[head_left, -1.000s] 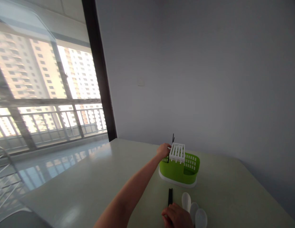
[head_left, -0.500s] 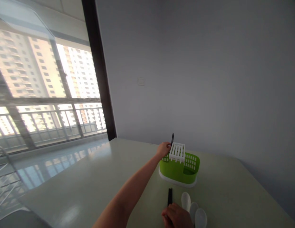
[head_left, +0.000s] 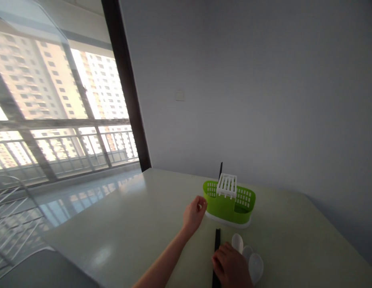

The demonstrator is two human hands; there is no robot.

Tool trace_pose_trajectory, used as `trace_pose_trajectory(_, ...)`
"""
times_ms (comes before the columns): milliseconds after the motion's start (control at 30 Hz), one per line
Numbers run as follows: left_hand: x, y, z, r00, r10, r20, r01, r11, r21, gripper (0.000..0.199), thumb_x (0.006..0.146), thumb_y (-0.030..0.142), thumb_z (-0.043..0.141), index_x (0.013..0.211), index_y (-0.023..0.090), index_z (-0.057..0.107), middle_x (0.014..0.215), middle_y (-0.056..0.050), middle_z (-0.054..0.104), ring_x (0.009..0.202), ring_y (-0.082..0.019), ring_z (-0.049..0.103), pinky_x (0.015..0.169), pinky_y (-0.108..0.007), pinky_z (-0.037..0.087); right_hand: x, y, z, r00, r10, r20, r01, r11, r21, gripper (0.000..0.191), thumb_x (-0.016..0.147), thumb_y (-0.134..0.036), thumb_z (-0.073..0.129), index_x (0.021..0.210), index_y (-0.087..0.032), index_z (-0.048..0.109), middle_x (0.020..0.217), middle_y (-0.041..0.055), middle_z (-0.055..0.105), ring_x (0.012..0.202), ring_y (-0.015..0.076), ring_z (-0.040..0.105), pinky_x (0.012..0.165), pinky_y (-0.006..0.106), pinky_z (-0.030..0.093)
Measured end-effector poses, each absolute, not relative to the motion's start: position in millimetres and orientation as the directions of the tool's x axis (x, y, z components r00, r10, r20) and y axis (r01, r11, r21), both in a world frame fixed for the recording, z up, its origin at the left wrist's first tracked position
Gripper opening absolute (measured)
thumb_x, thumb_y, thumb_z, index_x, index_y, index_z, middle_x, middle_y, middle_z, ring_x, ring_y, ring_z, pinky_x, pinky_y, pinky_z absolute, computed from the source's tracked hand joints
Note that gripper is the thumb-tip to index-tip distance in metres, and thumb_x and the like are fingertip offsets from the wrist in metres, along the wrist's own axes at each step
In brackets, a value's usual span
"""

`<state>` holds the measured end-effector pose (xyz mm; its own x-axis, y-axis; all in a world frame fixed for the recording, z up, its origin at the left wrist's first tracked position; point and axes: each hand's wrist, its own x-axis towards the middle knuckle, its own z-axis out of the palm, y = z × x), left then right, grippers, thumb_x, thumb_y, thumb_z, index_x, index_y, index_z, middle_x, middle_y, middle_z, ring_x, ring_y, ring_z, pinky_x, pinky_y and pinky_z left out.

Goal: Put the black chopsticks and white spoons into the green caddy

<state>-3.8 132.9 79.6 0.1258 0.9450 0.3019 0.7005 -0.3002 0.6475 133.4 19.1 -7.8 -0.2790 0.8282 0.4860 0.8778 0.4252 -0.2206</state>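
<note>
A bright green cutlery basket (head_left: 223, 209) with a white base stands on the table, a slotted white rack (head_left: 227, 185) across its top. Black chopsticks (head_left: 221, 170) rise from behind the rack. In front and to the left of the basket is my left hand (head_left: 194, 215), its fingers loosely curled, a gap at the thumb and nothing visible inside. More black chopsticks (head_left: 217, 238) lie on the table, pointing toward the basket. My right hand (head_left: 233, 266) is closed over them, fingertips on their side; the exact grip is partly hidden. Beside it lie white spoons (head_left: 256, 267).
The pale table (head_left: 144, 224) reaches back to a grey wall with a switch plate (head_left: 179, 95). At left are large windows (head_left: 68, 120), a white wire rack (head_left: 14, 216) and a grey chair (head_left: 48, 270).
My left hand has let go of the chopsticks at the basket and drawn back toward me, down and left. The chopsticks stay standing there. My right hand remains by the lying chopsticks.
</note>
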Motion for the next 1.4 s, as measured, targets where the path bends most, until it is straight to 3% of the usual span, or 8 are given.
trace_pose_trajectory(200, -21, 65, 26, 0.315, 0.946, 0.078, 0.813, -0.311, 0.492, 0.014, 0.079, 0.031, 0.050, 0.086, 0.024, 0.060, 0.085, 0.004, 0.064, 0.077, -0.011, 0.057, 0.064, -0.019, 0.037, 136, 17, -7, -0.226, 0.873, 0.432, 0.867, 0.383, -0.319, 0.015, 0.081, -0.011, 0.052, 0.069, -0.021, 0.053, 0.074, 0.0015, 0.057, 0.076, 0.0193, 0.051, 0.069, 0.031, 0.037)
trace_pose_trajectory(367, -18, 41, 22, 0.367, 0.930, 0.012, 0.863, -0.345, 0.368, 0.016, 0.073, 0.037, 0.056, 0.086, 0.027, 0.060, 0.088, 0.003, 0.062, 0.084, -0.015, 0.057, 0.067, -0.022, 0.039, 140, 20, -5, -0.211, 0.884, 0.418, 0.861, 0.370, -0.348, 0.016, 0.080, -0.008, 0.051, 0.072, -0.021, 0.054, 0.074, 0.0008, 0.056, 0.075, 0.0190, 0.051, 0.071, 0.032, 0.035)
trace_pose_trajectory(600, -18, 34, 31, 0.380, 0.922, -0.075, 0.880, -0.335, 0.337, 0.023, 0.072, 0.043, 0.060, 0.088, 0.027, 0.061, 0.094, 0.001, 0.061, 0.091, -0.017, 0.057, 0.071, -0.023, 0.041, 140, 17, 5, -0.214, 0.878, 0.428, 0.872, 0.370, -0.321, 0.019, 0.079, -0.007, 0.052, 0.069, -0.021, 0.056, 0.073, 0.0007, 0.057, 0.077, 0.0193, 0.051, 0.072, 0.032, 0.034)
trace_pose_trajectory(800, -23, 35, 39, 0.340, 0.934, -0.112, 0.908, -0.295, 0.298, 0.021, 0.071, 0.036, 0.060, 0.089, 0.027, 0.061, 0.097, 0.000, 0.062, 0.092, -0.019, 0.059, 0.072, -0.026, 0.043, 140, 17, 8, -0.235, 0.871, 0.430, 0.891, 0.371, -0.263, 0.017, 0.080, -0.011, 0.054, 0.068, -0.022, 0.057, 0.073, 0.0009, 0.056, 0.078, 0.0198, 0.050, 0.072, 0.033, 0.033)
trace_pose_trajectory(933, -26, 40, 41, 0.224, 0.967, -0.122, 0.965, -0.203, 0.165, 0.025, 0.072, 0.023, 0.053, 0.095, 0.021, 0.062, 0.099, -0.008, 0.062, 0.094, -0.023, 0.060, 0.075, -0.030, 0.046, 138, 18, 6, -0.236, 0.868, 0.436, 0.900, 0.364, -0.238, 0.016, 0.081, -0.012, 0.054, 0.068, -0.021, 0.057, 0.074, 0.0012, 0.057, 0.078, 0.0199, 0.050, 0.072, 0.034, 0.033)
trace_pose_trajectory(1100, -31, 52, 37, 0.140, 0.987, -0.085, 0.990, -0.139, 0.016, 0.036, 0.078, 0.003, 0.032, 0.097, 0.012, 0.062, 0.092, -0.015, 0.063, 0.089, -0.024, 0.063, 0.071, -0.032, 0.048, 137, 18, 6, -0.245, 0.865, 0.438, 0.901, 0.370, -0.227, 0.016, 0.081, -0.011, 0.054, 0.069, -0.021, 0.057, 0.075, 0.0014, 0.058, 0.079, 0.0206, 0.050, 0.074, 0.035, 0.033)
trace_pose_trajectory(1267, -40, 60, 40, 0.145, 0.986, -0.081, 0.989, -0.142, 0.037, 0.032, 0.079, 0.006, 0.035, 0.095, 0.012, 0.062, 0.090, -0.014, 0.066, 0.088, -0.025, 0.064, 0.070, -0.031, 0.047, 135, 18, 6, -0.250, 0.848, 0.467, 0.878, 0.402, -0.261, 0.015, 0.080, -0.011, 0.055, 0.070, -0.022, 0.058, 0.075, 0.0004, 0.059, 0.079, 0.0204, 0.051, 0.075, 0.035, 0.033)
trace_pose_trajectory(1400, -43, 58, 56, 0.168, 0.986, -0.008, 0.967, -0.163, 0.198, 0.022, 0.074, 0.013, 0.045, 0.089, 0.017, 0.061, 0.087, -0.007, 0.068, 0.081, -0.019, 0.065, 0.069, -0.026, 0.045, 131, 17, 0, -0.240, 0.827, 0.508, 0.803, 0.463, -0.375, 0.007, 0.078, -0.017, 0.060, 0.077, -0.024, 0.059, 0.074, -0.0017, 0.061, 0.078, 0.0195, 0.053, 0.077, 0.035, 0.032)
